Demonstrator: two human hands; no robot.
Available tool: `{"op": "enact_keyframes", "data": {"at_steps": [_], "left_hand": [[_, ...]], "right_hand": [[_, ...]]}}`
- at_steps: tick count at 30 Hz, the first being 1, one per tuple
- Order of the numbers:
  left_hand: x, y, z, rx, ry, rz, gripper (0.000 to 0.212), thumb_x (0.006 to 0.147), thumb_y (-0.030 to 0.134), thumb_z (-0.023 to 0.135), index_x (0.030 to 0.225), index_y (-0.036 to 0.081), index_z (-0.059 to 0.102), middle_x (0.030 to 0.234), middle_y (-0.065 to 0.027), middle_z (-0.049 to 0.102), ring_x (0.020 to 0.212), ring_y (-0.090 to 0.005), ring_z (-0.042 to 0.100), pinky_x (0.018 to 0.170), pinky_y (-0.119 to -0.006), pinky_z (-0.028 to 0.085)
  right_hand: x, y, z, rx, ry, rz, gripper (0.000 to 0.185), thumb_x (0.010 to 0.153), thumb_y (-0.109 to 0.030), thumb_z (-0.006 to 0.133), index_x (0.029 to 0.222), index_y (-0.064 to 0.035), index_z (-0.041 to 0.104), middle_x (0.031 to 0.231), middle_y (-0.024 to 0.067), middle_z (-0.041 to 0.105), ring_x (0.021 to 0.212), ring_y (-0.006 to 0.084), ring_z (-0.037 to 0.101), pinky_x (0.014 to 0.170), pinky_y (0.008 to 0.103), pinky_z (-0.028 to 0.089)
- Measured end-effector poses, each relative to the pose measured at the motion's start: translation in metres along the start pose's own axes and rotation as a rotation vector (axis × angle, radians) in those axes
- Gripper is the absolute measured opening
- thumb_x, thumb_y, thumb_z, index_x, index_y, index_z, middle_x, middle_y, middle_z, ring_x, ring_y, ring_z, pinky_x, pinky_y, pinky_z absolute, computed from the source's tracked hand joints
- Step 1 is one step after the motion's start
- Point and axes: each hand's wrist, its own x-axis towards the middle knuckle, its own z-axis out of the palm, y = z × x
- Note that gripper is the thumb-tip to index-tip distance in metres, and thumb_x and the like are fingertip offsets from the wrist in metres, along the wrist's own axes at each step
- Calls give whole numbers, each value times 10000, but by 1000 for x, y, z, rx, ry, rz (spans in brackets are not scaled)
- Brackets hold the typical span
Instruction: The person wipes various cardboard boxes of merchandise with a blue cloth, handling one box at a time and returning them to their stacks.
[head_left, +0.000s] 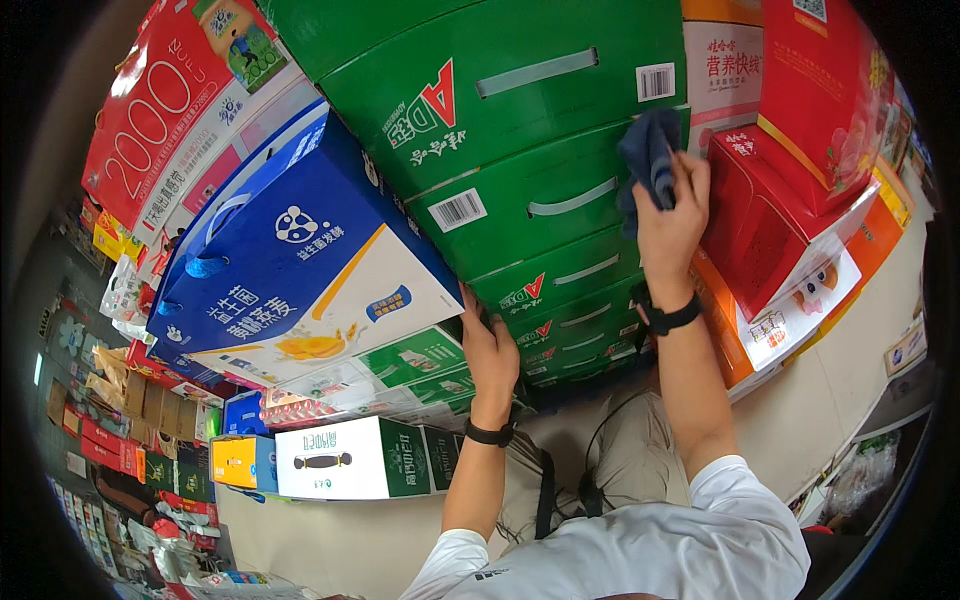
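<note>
My right hand (671, 225) grips a dark blue cloth (651, 161) against the right end of a stack of green cardboard drink cartons (495, 217) with plastic strap handles. Lower and further left, my left hand (489, 349) rests by the carton edges at the bottom corner of a blue and white gift box (300, 247); its fingertips are partly hidden between that box and the green stack, and whether they grip anything does not show. Both wrists wear black bands.
Red boxes (757, 217) stand on an orange and white carton (795, 300) at the right. A large red carton (172, 105) is at the upper left. White and green boxes (330, 457) sit on the pale floor (300, 532) at lower left. Shelved goods line the far left.
</note>
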Motion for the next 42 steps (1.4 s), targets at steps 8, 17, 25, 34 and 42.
{"op": "enact_keyframes", "data": {"at_steps": [8,17,25,34,42], "left_hand": [[-1,0,-2,76,6,34,823,879,-156,437,1604,45,101,1573,-269,336,1422,-346,404,1164,-382,300],[-1,10,11,79,67,27,797,876,-106,446,1591,-5,106,1577,-299,312,1443,-412,371,1163,-393,298],[4,5,8,-125,5,33,794,893,-139,429,1594,1,84,1624,-241,230,1501,-332,275,1200,-379,226],[5,12,-2,-521,31,-199,698,1018,54,480,1598,16,93,1639,-207,203,1514,-281,230,1214,-381,178],[6,1,-12,-682,9,-267,656,1076,413,369,1580,24,209,1618,-183,274,1504,-300,249,1229,-434,181]], "right_hand": [[120,6,3,30,127,-91,342,832,-153,711,1108,43,663,1074,200,617,1003,398,614,886,423,488],[-1,27,-8,-29,22,-48,545,722,-4,746,1260,-37,669,1106,161,557,1045,349,576,925,418,480],[-204,61,1,162,-261,154,537,692,64,770,1214,9,659,1117,136,548,1057,317,566,938,381,472],[-142,34,28,102,199,406,419,821,-84,738,1212,29,637,1124,151,576,1024,302,582,923,366,468],[-214,-16,42,282,-498,-200,606,673,20,630,1232,-193,726,1005,71,619,854,274,591,739,384,517]]}}
